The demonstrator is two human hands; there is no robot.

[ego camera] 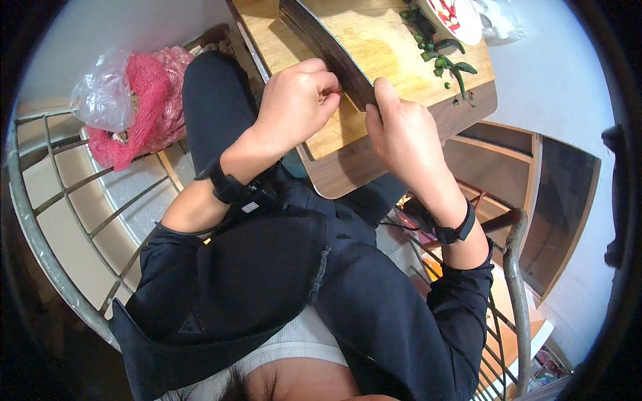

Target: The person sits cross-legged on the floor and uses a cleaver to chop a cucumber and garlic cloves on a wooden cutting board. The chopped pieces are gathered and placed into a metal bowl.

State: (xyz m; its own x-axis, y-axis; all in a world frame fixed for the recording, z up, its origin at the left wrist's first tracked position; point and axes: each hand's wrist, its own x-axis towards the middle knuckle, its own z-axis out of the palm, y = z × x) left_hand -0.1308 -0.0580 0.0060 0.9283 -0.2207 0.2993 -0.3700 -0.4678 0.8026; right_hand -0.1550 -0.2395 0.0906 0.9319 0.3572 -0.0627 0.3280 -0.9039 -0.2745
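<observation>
My right hand [404, 130] grips the near end of a broad kitchen knife [333, 57], its dark blade slanting away over a wooden cutting board [371, 35]. Close to the blade's left side is my left hand [301, 103], fingers curled and thumb near the fingertips. Whether something small sits in those fingers is hidden. Green chili peppers [459, 70], some whole and some in stubby pieces, lie along the board's right side. Beyond them a white bowl [469, 32] holds red pepper pieces [449, 17]; the frame cuts it off.
Under the board is a wood-grain tabletop [341, 175] with a rounded corner, above my lap. To the left sit a pink mesh bag [150, 95] and a clear plastic bag [103, 92]. Metal chair rails [65, 190] flank me. Crumpled clear plastic [501, 22] lies past the bowl.
</observation>
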